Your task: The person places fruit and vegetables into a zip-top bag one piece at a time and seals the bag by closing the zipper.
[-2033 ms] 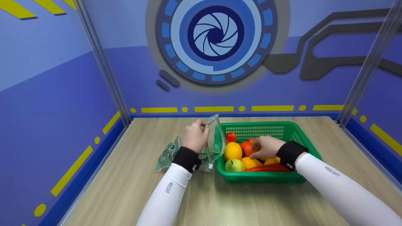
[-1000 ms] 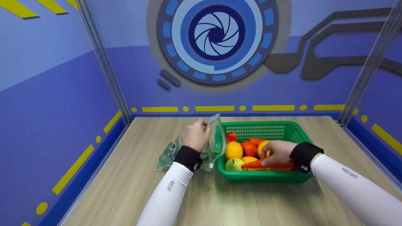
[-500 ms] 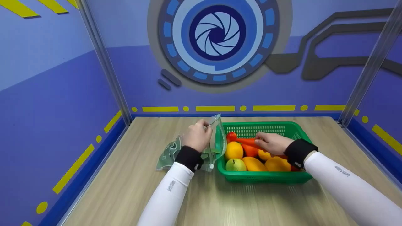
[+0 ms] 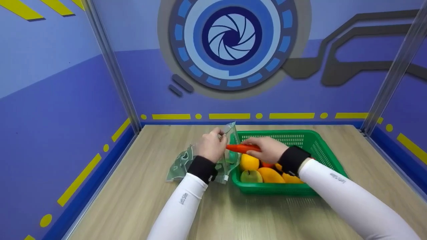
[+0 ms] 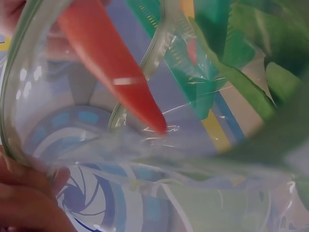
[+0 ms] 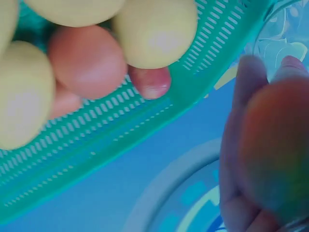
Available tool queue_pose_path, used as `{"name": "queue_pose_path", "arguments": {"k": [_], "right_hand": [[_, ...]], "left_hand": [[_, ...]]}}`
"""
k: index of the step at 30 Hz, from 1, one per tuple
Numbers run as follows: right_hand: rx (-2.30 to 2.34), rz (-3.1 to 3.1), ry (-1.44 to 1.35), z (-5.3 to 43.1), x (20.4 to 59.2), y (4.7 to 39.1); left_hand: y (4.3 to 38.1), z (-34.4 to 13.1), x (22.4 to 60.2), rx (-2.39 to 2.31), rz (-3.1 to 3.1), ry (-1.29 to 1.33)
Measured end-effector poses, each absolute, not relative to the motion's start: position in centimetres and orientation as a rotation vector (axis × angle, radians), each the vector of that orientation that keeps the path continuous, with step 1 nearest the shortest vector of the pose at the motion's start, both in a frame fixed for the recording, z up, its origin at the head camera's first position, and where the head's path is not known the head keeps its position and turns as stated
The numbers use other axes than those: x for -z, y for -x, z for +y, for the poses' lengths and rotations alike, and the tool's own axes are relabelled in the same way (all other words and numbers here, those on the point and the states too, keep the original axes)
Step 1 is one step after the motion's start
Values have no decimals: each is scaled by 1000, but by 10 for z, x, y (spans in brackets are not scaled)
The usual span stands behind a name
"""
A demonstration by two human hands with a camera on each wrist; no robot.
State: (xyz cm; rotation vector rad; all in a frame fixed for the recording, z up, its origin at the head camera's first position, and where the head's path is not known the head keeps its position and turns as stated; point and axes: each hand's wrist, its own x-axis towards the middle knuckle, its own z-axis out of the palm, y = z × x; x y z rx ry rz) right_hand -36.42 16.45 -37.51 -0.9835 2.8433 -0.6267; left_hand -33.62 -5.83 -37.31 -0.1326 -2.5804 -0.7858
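Note:
My left hand [image 4: 210, 146] pinches the upper edge of a clear zip bag [image 4: 180, 168], whose mouth is held apart toward the green basket. My right hand [image 4: 269, 148] grips an orange-red carrot [image 4: 237, 148] with its tip pointing left at the bag's mouth. From the left wrist, the carrot [image 5: 113, 72] shows tapering into the bag opening, and green leaves [image 5: 246, 89] lie inside the bag. The right wrist view has the carrot's thick end [image 6: 275, 145], blurred, against the fingers [image 6: 231, 159]. The carrot's rear part is hidden by my right hand in the head view.
The green basket [image 4: 277, 190] stands right of the bag, its left rim beside the bag's mouth. In it lie a yellow-orange fruit [image 4: 249, 162], a green pear [image 4: 251, 176], a mango [image 4: 271, 175] and other produce. Printed panels [image 4: 66, 110] wall the wooden table [image 4: 133, 200].
The right hand let go of a long red piece in the basket, picked up the carrot from the back and carried it left to the bag's mouth. The left hand stayed on the bag.

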Motion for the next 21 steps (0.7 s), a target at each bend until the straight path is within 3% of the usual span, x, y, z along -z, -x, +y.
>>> {"name": "queue_pose_path", "arguments": {"k": [12, 21], "right_hand": [[624, 2819, 820, 105, 380, 379], [589, 2935, 1108, 77, 399, 387]], "left_hand": [[336, -55, 373, 742, -2532, 193], [333, -53, 368, 722, -2523, 195]]}}
